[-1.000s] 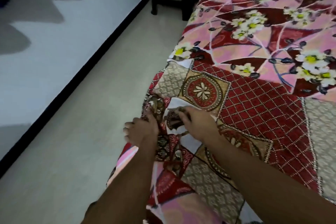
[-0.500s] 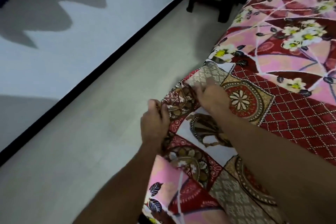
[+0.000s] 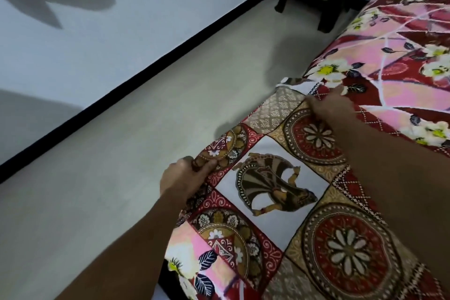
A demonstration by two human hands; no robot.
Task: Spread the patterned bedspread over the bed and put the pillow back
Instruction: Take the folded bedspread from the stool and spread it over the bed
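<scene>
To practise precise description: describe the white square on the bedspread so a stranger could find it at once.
Right of the pale floor, find the patchwork bedspread over pink floral fabric. The white square lies between the left hand at the edge and the right hand farther up. Alone among red and gold medallion patches, it is plain white with a brown figure.

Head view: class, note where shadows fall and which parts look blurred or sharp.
Head view: jagged grey shadows cross the wall; softer ones lie on the floor beside the bedspread; the right hand is motion-blurred, its grip unclear; the left hand, pinching the bedspread's edge, is sharper; no glare shows.
</scene>
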